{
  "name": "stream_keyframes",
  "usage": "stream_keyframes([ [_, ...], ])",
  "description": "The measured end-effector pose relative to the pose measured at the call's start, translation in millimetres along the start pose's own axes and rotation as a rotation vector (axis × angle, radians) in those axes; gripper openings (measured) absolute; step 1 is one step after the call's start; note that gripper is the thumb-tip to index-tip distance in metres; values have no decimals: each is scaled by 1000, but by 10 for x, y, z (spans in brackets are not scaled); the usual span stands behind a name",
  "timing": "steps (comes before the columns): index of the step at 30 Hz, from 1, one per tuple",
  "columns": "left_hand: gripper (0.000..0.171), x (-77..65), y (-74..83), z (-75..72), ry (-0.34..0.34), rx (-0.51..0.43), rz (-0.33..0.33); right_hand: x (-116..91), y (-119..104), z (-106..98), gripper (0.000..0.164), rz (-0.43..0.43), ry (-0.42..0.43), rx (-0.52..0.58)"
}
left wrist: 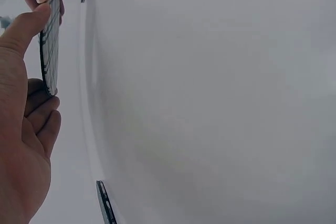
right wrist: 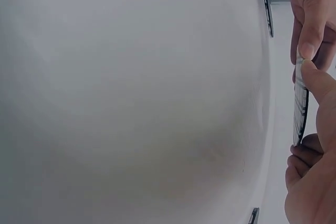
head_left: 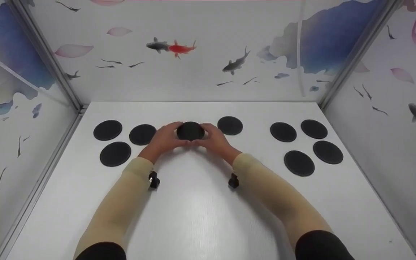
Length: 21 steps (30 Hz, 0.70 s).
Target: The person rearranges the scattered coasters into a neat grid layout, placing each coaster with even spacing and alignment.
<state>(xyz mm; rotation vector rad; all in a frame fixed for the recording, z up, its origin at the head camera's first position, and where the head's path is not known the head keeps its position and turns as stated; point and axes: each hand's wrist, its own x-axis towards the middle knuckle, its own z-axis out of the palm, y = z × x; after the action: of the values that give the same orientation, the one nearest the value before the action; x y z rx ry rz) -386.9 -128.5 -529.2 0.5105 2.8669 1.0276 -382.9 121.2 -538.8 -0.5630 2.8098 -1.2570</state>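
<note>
Both hands hold a round black coaster (head_left: 190, 131) near the back of the table, one hand at each side. My left hand (head_left: 164, 139) grips its left edge, thumb at the near rim and fingers toward the far rim. Mirroring it, my right hand (head_left: 214, 140) grips the right edge, and the two thumb tips almost meet. In the left wrist view the coaster (left wrist: 51, 45) is edge-on, raised off the tabletop, showing a pale face with dark lines. The right wrist view has the same coaster (right wrist: 300, 103) between thumbs and fingers.
Left of the hands lie black coasters, the closest (head_left: 143, 134) beside my left hand. Another coaster (head_left: 230, 125) is just beyond my right hand. Several more, including one coaster (head_left: 299, 163), lie at the right. Printed panels (head_left: 193, 79) wall the white table (head_left: 193, 216) on three sides.
</note>
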Motion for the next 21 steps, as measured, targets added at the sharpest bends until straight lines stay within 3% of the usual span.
stream_keyframes([
  [13,87,-182,-44,-13,10,-9,36,-154,-80,69,73,-53,17,-66],
  [21,89,-230,-7,-39,-6,11,42,-231,-150,66,76,-33,13,-55],
])
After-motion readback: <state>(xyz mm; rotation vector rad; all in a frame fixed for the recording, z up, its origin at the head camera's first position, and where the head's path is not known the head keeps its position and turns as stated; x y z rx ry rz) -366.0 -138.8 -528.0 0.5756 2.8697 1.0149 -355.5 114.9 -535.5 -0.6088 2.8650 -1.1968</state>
